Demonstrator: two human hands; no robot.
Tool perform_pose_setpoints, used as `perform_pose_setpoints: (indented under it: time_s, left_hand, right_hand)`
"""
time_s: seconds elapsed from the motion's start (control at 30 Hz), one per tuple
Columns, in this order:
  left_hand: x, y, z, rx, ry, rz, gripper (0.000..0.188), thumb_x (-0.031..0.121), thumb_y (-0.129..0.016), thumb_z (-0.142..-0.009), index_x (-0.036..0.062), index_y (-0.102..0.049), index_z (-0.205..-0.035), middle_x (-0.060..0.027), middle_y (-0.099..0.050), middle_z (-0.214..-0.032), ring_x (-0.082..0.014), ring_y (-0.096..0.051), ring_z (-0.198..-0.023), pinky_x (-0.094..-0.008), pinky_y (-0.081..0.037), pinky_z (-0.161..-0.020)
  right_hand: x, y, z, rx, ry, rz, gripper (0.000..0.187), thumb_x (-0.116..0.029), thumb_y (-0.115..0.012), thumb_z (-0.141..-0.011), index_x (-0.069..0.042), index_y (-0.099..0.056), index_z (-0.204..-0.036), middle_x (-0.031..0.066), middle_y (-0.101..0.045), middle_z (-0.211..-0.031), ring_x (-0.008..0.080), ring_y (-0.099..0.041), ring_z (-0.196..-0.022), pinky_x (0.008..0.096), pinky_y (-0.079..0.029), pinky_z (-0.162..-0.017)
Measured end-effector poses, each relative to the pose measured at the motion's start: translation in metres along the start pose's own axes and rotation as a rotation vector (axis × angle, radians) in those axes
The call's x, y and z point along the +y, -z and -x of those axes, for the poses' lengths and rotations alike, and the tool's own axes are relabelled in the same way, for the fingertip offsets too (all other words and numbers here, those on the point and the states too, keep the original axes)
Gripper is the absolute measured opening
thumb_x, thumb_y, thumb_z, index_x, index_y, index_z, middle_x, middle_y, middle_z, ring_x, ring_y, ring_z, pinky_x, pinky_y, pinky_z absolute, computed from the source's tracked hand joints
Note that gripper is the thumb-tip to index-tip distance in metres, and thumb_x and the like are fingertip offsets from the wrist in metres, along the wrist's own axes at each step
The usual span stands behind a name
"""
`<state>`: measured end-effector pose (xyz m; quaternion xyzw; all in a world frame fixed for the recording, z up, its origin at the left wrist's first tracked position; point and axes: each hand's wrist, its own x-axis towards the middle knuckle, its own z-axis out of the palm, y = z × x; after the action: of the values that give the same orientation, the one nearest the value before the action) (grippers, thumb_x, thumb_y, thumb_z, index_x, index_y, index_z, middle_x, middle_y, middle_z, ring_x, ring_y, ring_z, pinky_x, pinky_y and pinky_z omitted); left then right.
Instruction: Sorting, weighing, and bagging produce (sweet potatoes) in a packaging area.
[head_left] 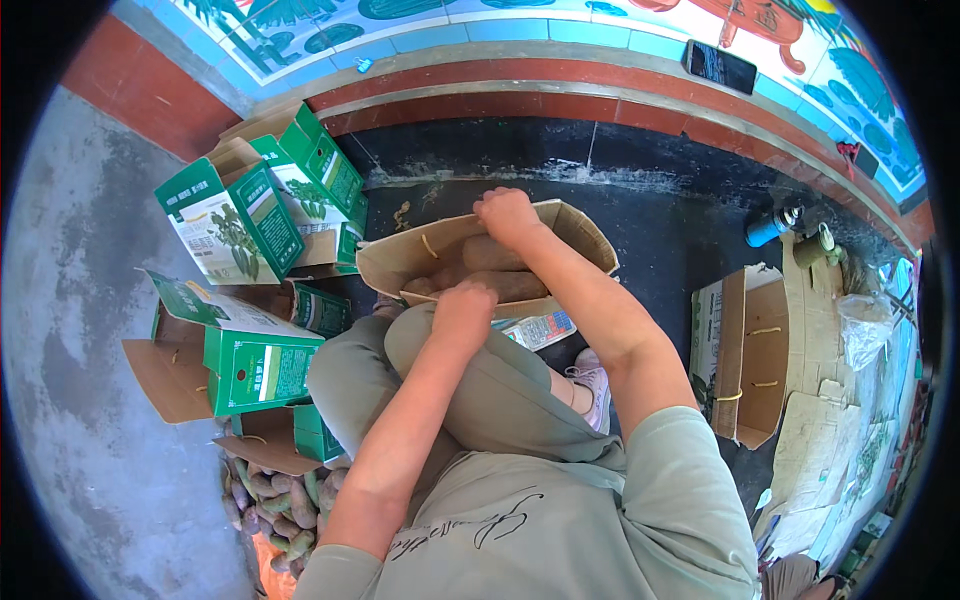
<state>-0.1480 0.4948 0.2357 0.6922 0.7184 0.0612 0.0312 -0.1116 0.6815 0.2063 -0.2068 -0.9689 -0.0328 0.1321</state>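
An opened cardboard carton (585, 238) stands in front of my knees, with several large brown root vegetables (507, 286) lying inside it. My left hand (465, 308) is closed over the carton's near rim, its fingers curled inward and partly hidden. On the far rim, my right hand (508, 215) grips the cardboard edge with bent fingers. A yellow cord handle (430, 246) shows on the inner wall, left of the roots.
Green and white cartons (230, 225) crowd the left side, above a heap of root vegetables (285, 510). Another open carton (765, 345) stands right, beside flattened cardboard (800, 460). A blue bottle (770, 228) is near the wall; a phone (720, 66) rests on the ledge.
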Motion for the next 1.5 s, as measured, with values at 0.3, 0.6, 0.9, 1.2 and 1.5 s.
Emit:
perform_pose_setpoints:
  time_s: [0.3, 0.6, 0.9, 1.2, 1.5]
  left_hand:
    - [0.05, 0.002, -0.026, 0.16, -0.352, 0.048, 0.003, 0.011, -0.058, -0.066, 0.0081, -0.057, -0.064, -0.0073, -0.057, -0.071, -0.0252, -0.058, -0.075, -0.0374, -0.048, -0.065]
    - [0.152, -0.035, -0.068, -0.026, -0.965, 0.07, 0.005, 0.011, -0.055, -0.067, 0.0102, -0.057, -0.062, -0.0045, -0.058, -0.072, -0.0225, -0.058, -0.077, -0.0345, -0.05, -0.066]
    - [0.169, -0.018, -0.059, 0.152, -0.825, 0.377, 0.007, 0.011, -0.058, -0.07, 0.0074, -0.052, -0.067, -0.0054, -0.053, -0.068, -0.0242, -0.055, -0.07, -0.0354, -0.046, -0.065]
    - [0.085, 0.046, 0.002, 0.491, -0.356, 0.415, 0.017, 0.002, -0.067, -0.067, 0.0053, -0.06, -0.082, -0.0078, -0.063, -0.093, -0.0248, -0.059, -0.091, -0.0362, -0.046, -0.08]
    - [-0.015, 0.085, 0.083, 0.782, 0.199, 0.189, 0.02, 0.0, -0.065, -0.067, 0.0026, -0.06, -0.086, -0.011, -0.063, -0.094, -0.0289, -0.058, -0.093, -0.038, -0.045, -0.083]
  right_hand:
    - [0.075, 0.078, 0.151, 0.068, -0.485, -0.112, 0.012, -0.018, -0.059, -0.073, -0.008, -0.06, -0.079, 0.0112, -0.061, -0.081, 0.0287, -0.061, -0.083, 0.0405, -0.05, -0.072]
    - [0.088, 0.113, 0.368, 0.0, -1.013, 0.061, 0.015, -0.019, -0.061, -0.079, -0.006, -0.056, -0.08, 0.0134, -0.06, -0.08, 0.0325, -0.06, -0.078, 0.0436, -0.048, -0.068]
    - [0.119, 0.107, 0.441, -0.022, -1.357, 0.125, 0.022, -0.029, -0.058, -0.083, -0.008, -0.056, -0.088, 0.0163, -0.062, -0.092, 0.0338, -0.06, -0.086, 0.0432, -0.049, -0.072]
    - [0.2, 0.046, 0.466, -0.388, -1.4, -0.132, 0.043, -0.036, -0.062, -0.077, 0.0, -0.063, -0.1, 0.0239, -0.061, -0.099, 0.0381, -0.058, -0.097, 0.0466, -0.046, -0.082]
    - [0.216, 0.052, 0.428, -0.126, -1.071, -0.046, 0.044, -0.029, -0.064, -0.076, 0.004, -0.061, -0.104, 0.0262, -0.061, -0.095, 0.0407, -0.059, -0.091, 0.0442, -0.047, -0.08]
